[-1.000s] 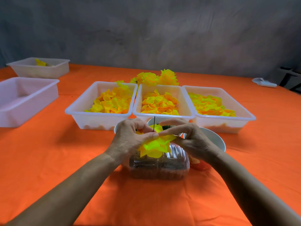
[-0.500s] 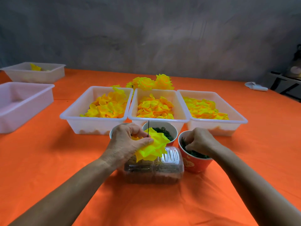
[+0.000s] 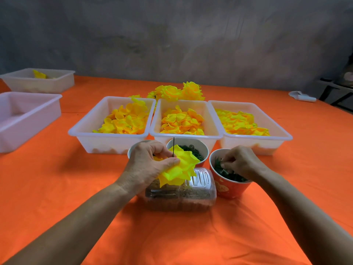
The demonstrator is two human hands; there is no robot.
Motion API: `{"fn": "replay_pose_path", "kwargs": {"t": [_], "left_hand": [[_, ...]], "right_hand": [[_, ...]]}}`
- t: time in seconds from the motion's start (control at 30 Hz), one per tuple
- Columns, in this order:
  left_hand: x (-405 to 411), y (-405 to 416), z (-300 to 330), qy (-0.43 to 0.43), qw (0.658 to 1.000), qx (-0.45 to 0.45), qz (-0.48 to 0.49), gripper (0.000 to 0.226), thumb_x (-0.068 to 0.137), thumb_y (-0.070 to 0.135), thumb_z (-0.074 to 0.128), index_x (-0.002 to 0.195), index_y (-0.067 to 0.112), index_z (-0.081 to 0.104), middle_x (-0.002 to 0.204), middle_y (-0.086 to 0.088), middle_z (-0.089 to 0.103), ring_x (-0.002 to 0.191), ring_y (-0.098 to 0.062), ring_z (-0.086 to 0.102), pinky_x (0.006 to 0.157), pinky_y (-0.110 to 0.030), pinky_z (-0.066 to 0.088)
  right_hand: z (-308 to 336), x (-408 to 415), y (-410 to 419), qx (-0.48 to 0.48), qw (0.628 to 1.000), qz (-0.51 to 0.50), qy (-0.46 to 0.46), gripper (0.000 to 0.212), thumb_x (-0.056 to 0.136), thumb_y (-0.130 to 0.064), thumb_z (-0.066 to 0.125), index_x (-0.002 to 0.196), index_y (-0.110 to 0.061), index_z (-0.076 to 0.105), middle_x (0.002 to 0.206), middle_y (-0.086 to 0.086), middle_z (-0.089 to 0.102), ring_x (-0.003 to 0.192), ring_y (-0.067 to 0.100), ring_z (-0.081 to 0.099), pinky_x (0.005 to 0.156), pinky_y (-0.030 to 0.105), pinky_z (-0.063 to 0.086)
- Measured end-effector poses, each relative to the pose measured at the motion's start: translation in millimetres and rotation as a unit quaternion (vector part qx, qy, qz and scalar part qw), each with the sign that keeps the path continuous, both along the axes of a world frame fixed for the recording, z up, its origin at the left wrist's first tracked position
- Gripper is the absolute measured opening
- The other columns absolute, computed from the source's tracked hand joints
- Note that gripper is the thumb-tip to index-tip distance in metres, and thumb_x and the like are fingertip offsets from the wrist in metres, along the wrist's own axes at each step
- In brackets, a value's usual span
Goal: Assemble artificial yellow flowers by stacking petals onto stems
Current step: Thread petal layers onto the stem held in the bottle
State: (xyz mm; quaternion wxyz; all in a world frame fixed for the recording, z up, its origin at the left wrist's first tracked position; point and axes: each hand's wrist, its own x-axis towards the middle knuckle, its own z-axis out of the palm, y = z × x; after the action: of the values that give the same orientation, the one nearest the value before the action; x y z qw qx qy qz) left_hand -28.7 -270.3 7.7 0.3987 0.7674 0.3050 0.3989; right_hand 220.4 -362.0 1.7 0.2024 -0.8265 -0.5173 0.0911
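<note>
Three white tubs of loose yellow petals, the left tub (image 3: 89,131), the middle tub (image 3: 215,136) and the right tub (image 3: 286,137), sit side by side on the orange-covered desk (image 3: 57,188) in the single head view, with finished yellow flowers (image 3: 177,91) lying just behind them. Nearer the person, the left hand (image 3: 147,167) pinches a half-built flower (image 3: 181,167), fingers and thumb curled round its stacked petals, while the thin dark stem (image 3: 173,147) stands upright out of the top, above a clear plastic container (image 3: 181,197). The right hand (image 3: 239,161) dips into a red cup (image 3: 229,188) of dark green parts, its fingertips drawn together on something too small to identify. A white cup (image 3: 204,148) of small dark rings stands just behind the flower, and two more white tubs (image 3: 28,111) rest at far left. By the look of them, the petals are light, soft fabric that would crumple or slip along the stem under a careless squeeze, so the hold probably belongs close to the centre where the petals meet the stem, as the left hand has it. The stem appears thin and stiff, likely easy to bend. The green pieces seem tiny and tangled, calling for a fingertip pick.
</note>
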Motion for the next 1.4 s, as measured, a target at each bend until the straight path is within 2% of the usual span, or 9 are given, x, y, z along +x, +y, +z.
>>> {"fn": "replay_pose_path", "kwargs": {"t": [0.1,0.23,0.37,0.47,0.63,0.9,1.0,1.2,1.4], "left_hand": [[0,0,0,0.003,1.000,0.005,-0.001,0.020,0.065,0.017,0.084,0.061,0.028,0.068,0.074,0.000,0.069,0.074,-0.012,0.061,0.070,-0.025,0.051],[0,1,0,0.009,1.000,0.012,-0.001,0.020,0.066,0.017,0.084,0.061,0.028,0.068,0.075,0.001,0.069,0.076,-0.014,0.063,0.072,-0.028,0.052],[0,2,0,0.012,1.000,0.007,-0.001,0.019,0.066,0.017,0.084,0.061,0.027,0.068,0.074,0.002,0.070,0.076,-0.013,0.064,0.070,-0.021,0.049],[0,2,0,0.019,1.000,0.011,-0.001,0.020,0.066,0.017,0.084,0.061,0.027,0.067,0.074,0.003,0.070,0.074,-0.011,0.064,0.069,-0.019,0.049],[0,1,1,0.019,1.000,0.014,0.000,0.020,0.067,0.018,0.083,0.060,0.029,0.067,0.074,0.003,0.070,0.075,-0.009,0.064,0.070,-0.019,0.049],[-6,-1,13,-0.013,0.999,-0.041,-0.029,0.019,0.063,0.023,0.084,0.079,0.025,0.073,0.088,0.003,0.073,0.083,-0.004,0.066,0.076,-0.015,0.051],[-11,-1,32,-0.061,0.996,-0.053,-0.032,0.026,0.060,0.036,0.075,0.082,0.023,0.074,0.086,-0.006,0.074,0.081,-0.016,0.066,0.077,-0.029,0.052],[-6,2,74,-0.099,0.992,-0.057,-0.056,0.031,0.065,0.044,0.067,0.073,0.015,0.072,0.060,0.012,0.064,0.057,0.005,0.053,0.060,-0.008,0.040],[-4,5,80,-0.057,0.973,-0.219,-0.052,0.025,0.055,0.031,0.075,0.070,0.013,0.068,0.063,0.000,0.061,0.059,-0.011,0.048,0.061,-0.024,0.038]], "right_hand": [[6,2,-5,0.049,0.991,-0.014,0.127,0.018,0.078,0.000,0.067,0.063,-0.011,0.067,0.050,0.001,0.064,0.043,0.008,0.053,0.043,0.016,0.040],[10,2,-13,0.099,0.952,-0.040,0.288,0.016,0.075,0.011,0.067,0.065,-0.001,0.064,0.051,0.012,0.065,0.038,0.010,0.052,0.039,0.017,0.041],[10,0,-17,0.110,0.930,-0.036,0.350,0.023,0.076,0.016,0.065,0.087,-0.003,0.059,0.060,0.015,0.064,0.045,0.014,0.062,0.041,0.018,0.046],[10,0,-18,0.094,0.932,-0.004,0.349,0.034,0.080,0.014,0.062,0.099,-0.013,0.056,0.067,0.015,0.062,0.050,0.016,0.064,0.045,0.020,0.048],[14,0,-17,0.130,0.941,0.000,0.312,0.018,0.084,0.009,0.061,0.093,-0.006,0.066,0.066,0.006,0.067,0.052,0.008,0.061,0.047,0.015,0.046],[38,-42,-10,0.213,0.849,0.116,0.469,0.019,0.064,-0.015,0.072,0.083,-0.019,0.076,0.078,-0.001,0.072,0.063,0.005,0.061,0.054,0.015,0.044],[53,-60,-3,0.228,0.829,0.150,0.488,0.019,0.064,-0.016,0.070,0.082,-0.020,0.076,0.077,-0.002,0.072,0.064,0.006,0.060,0.057,0.016,0.044],[82,-88,12,0.210,0.831,0.221,0.466,0.026,0.064,-0.016,0.068,0.090,-0.017,0.069,0.073,-0.007,0.071,0.062,0.004,0.058,0.058,0.016,0.043],[80,-96,17,0.195,0.837,0.221,0.462,0.022,0.060,-0.018,0.070,0.081,-0.019,0.071,0.073,-0.006,0.070,0.062,0.004,0.060,0.058,0.017,0.044]]}}
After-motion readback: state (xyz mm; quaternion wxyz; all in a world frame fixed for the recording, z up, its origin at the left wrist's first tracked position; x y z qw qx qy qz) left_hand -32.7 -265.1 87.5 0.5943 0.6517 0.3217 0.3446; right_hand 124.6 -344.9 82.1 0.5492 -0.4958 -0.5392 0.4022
